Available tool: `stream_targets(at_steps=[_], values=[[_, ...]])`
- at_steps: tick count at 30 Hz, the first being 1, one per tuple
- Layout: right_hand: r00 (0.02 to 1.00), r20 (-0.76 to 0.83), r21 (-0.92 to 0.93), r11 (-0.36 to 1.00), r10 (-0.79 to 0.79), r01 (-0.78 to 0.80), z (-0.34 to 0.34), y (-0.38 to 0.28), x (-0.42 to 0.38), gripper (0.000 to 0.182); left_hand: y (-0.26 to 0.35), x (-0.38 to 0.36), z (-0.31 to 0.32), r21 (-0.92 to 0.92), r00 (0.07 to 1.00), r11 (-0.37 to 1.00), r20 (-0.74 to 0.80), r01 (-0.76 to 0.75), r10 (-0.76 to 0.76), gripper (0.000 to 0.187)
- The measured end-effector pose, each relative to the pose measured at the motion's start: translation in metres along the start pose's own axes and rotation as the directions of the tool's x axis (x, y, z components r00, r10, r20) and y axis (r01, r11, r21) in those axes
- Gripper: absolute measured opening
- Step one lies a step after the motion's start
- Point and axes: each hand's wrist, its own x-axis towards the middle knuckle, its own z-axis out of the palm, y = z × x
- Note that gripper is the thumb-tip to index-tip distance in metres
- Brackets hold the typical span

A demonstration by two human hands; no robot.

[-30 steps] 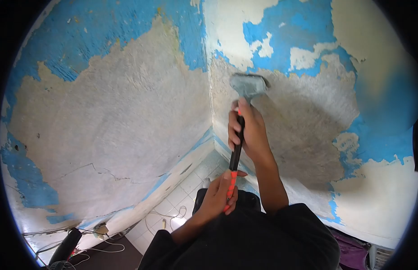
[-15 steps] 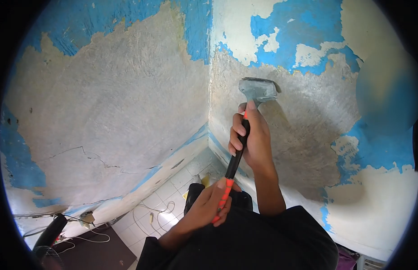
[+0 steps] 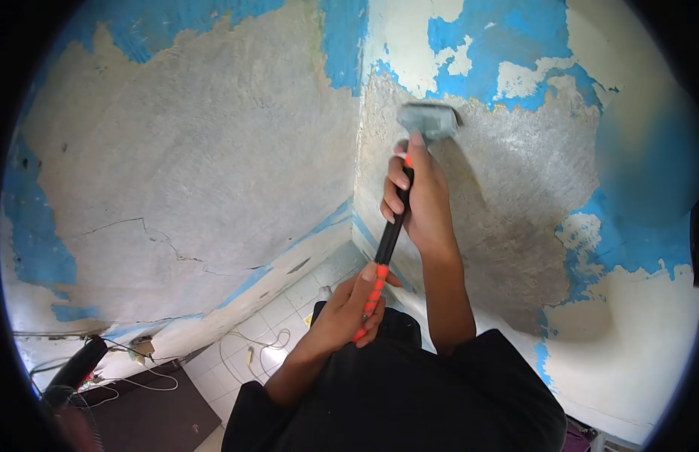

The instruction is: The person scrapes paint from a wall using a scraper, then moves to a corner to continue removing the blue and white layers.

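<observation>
A long-handled scraper (image 3: 428, 120) has its wide grey head against the bare grey plaster of the right wall (image 3: 508, 181), just below the edge of the blue paint. My right hand (image 3: 421, 188) is wrapped round the upper black part of the handle, its thumb pointing up near the head. Lower down, my left hand (image 3: 349, 309) grips the red and black end of the same handle, close to my dark shirt. The handle slants from lower left to upper right.
The left wall (image 3: 199, 166) meets the right one at a corner, with blue paint remnants and a crack. Below lie a tiled floor (image 3: 289, 301), a loose cable (image 3: 248, 354), a dark board (image 3: 169, 414) and a black cylindrical object (image 3: 77, 365).
Both hands and the scraper have moved up, bringing the head nearer the blue paint's lower edge. The view has shifted slightly. Both hands keep their hold.
</observation>
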Motion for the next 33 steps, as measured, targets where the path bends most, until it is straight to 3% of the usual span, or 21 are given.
stream_targets(at_steps=[3, 11, 15, 20, 25, 28, 33], values=[[1.0, -0.023, -0.014, 1.0, -0.007, 0.007, -0.003, 0.001, -0.007, 0.039, -0.004, -0.007, 0.005, -0.025, 0.998, 0.999, 0.04, 0.041, -0.04, 0.061], [0.999, -0.04, -0.01, 1.0, -0.027, 0.026, -0.002, 0.008, 0.001, 0.041, -0.003, 0.001, -0.007, 0.055, 1.0, 0.998, -0.001, -0.021, 0.021, 0.069], [0.999, 0.028, -0.054, 0.998, -0.03, 0.031, 0.005, -0.002, 0.014, 0.041, -0.005, 0.012, -0.02, 0.042, 0.997, 0.997, 0.051, -0.059, 0.057, 0.068], [0.999, -0.028, 0.127, 0.991, -0.029, 0.032, -0.003, 0.025, -0.002, 0.029, -0.017, 0.012, -0.025, 0.02, 0.998, 0.999, 0.049, -0.044, 0.043, 0.064], [0.998, -0.033, 0.068, 0.996, 0.059, -0.056, -0.023, 0.065, -0.013, 0.034, -0.053, 0.046, -0.043, 0.027, 0.998, 0.998, 0.029, -0.063, 0.062, 0.06], [0.998, -0.045, 0.025, 0.999, 0.047, -0.046, -0.03, 0.067, -0.004, 0.038, -0.101, 0.071, -0.063, -0.181, 0.982, 0.982, 0.171, -0.05, 0.081, 0.049], [0.992, -0.099, -0.005, 0.997, 0.073, -0.074, -0.033, 0.082, 0.008, 0.04, -0.105, 0.083, -0.072, 0.076, 0.994, 0.997, 0.11, -0.031, 0.023, 0.036]])
